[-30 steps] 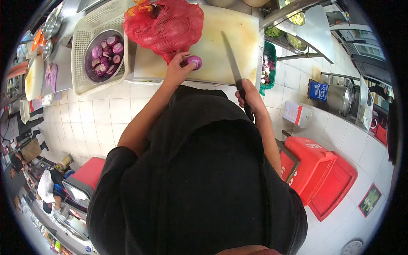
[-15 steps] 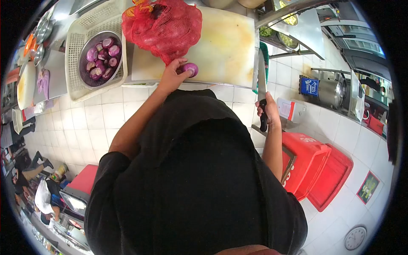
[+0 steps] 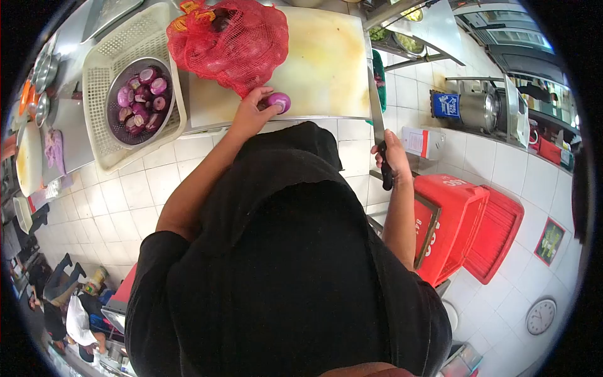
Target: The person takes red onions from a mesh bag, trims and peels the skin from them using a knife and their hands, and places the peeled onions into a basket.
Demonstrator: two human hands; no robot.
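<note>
At the near edge of a worn white cutting board, my left hand is closed on a purple onion. A red mesh bag of onions rests on the board just beyond that hand. My right hand grips the black handle of a knife off the board's right side, its blade pointing away from me. To the left, a metal colander holds several trimmed purple onions. The colander sits inside a cream plastic basket.
A green bin hangs past the board's right edge. Below my right arm stands a red lidded box. Metal bowls and a purple cloth lie at far left. Another person is at lower left.
My view has shifted slightly, so the board and basket appear a little to the left. The knife has come slightly lower and left in view. Both hands keep their holds.
</note>
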